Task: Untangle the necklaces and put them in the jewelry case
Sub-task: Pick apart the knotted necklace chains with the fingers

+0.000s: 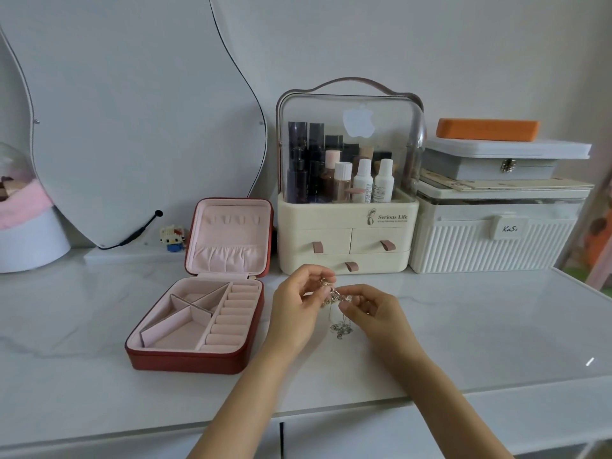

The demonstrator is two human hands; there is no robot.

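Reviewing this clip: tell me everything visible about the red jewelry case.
The jewelry case is square, with a dark red leather-like shell and pale pink velvety lining. It sits open on the white tabletop, left of both hands, lid standing upright at the back. The lid lining has a row of small tabs above a gathered pocket. The base holds angled dividers on the left and a column of ring rolls on the right. No jewelry shows inside. Nothing but the tabletop touches it.

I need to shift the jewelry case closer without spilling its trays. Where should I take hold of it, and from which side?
Grip the red jewelry case by its low base walls, one hand on each side, coming from the front. The lid stands open and upright at the back on its hinge, so it would likely swing if pulled. The flat base looks the steadier hold.
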